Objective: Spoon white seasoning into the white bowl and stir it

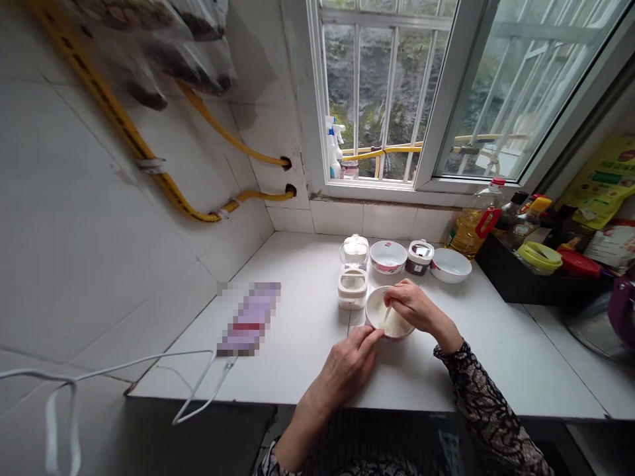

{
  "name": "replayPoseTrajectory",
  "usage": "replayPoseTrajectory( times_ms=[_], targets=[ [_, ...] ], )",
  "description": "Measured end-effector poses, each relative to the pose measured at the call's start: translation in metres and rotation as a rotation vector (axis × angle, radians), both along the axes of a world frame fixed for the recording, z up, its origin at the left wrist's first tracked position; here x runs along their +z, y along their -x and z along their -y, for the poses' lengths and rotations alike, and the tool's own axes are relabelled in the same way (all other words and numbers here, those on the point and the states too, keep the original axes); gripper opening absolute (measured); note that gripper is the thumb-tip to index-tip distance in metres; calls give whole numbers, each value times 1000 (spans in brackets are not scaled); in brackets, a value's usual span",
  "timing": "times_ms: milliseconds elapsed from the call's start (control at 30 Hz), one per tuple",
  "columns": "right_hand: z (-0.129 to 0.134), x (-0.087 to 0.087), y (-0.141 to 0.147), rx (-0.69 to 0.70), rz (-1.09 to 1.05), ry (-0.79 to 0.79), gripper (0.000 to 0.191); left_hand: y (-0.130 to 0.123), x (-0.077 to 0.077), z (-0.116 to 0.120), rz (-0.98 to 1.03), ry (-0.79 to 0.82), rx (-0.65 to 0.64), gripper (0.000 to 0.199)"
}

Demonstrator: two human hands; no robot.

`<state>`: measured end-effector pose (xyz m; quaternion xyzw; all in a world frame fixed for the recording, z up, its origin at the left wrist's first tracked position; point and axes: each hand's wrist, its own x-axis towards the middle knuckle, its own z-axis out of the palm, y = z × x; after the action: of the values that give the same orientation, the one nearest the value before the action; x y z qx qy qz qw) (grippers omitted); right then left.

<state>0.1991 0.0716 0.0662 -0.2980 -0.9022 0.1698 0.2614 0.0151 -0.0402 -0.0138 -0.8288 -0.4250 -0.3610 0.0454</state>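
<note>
A small white bowl (371, 322) with a pale, flour-like content (397, 324) stands near the counter's front half. My left hand (353, 357) is closed on its near left rim, thumb and fingers pinching the edge. Over the bowl, my right hand (409, 305) is closed around a white utensil (387, 315), likely a spoon, which dips into the content; its lower end is hidden there. Left of the bowl sits a lidded clear container (352, 289), with a second white-lidded container (356, 250) behind it.
Behind stand a flower-patterned bowl (388, 256), a dark-filled jar (419, 258) and a white bowl (450, 266). An oil bottle (471, 225) and a black condiment box (506, 274) are at right. A blurred purple rectangle (253, 311) with a white cable (198, 390) lies left.
</note>
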Motion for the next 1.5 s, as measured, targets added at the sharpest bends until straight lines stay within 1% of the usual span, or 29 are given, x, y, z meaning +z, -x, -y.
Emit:
replayPoseTrajectory(
  times_ms=[67, 133, 300, 367, 467, 600, 767, 967, 1067, 1167, 1233, 1267, 1333, 1400, 1433, 1467, 1500],
  targets=[
    [1, -1, 2, -11, 0, 81, 24, 0, 0, 0, 7, 1, -2, 46],
    [-1, -3, 1, -54, -50, 191, 22, 0, 0, 0, 12, 3, -2, 45],
    [-14, -5, -8, -162, -284, 530, 17, -1, 1, 1, 13, 11, 0, 46],
    [-19, -5, -10, -168, -373, 624, 16, -1, 0, 1, 15, 10, -2, 46],
    [-22, -4, -11, -158, -487, 724, 14, 0, -1, 0, 16, 16, 0, 48],
    [-25, -4, -11, -186, -605, 791, 13, 0, -1, 0, 5, 25, 5, 49],
    [-27, -5, -13, -222, -675, 833, 12, 0, 1, 1, 19, 12, -3, 50],
    [-30, -7, -12, -265, -769, 830, 12, -1, 2, 0, 20, 5, -5, 47],
    [-28, -7, -2, -269, -812, 797, 13, -1, 2, 0, 16, -2, -4, 45],
    [-20, -7, 13, -261, -831, 737, 16, -1, 2, 0, 14, -10, 3, 44],
    [-12, -7, 24, -257, -794, 564, 17, -1, 1, 0, 11, -18, 7, 43],
    [-8, -7, 29, -246, -747, 445, 16, -1, 1, -1, 7, -20, 9, 43],
    [-1, -7, 37, -206, -583, 134, 16, -1, 0, -2, -3, -23, 14, 44],
    [3, -8, 42, -108, -354, -155, 21, -1, 0, -2, 0, -28, 15, 43],
    [5, -9, 43, -55, -245, -261, 24, -1, 0, -2, 5, -33, 11, 43],
    [6, -9, 44, -11, -163, -333, 27, -2, 0, -2, 12, -37, 7, 43],
    [6, -8, 44, 12, -123, -378, 28, -2, 0, -2, 19, -42, 6, 43]
  ],
)
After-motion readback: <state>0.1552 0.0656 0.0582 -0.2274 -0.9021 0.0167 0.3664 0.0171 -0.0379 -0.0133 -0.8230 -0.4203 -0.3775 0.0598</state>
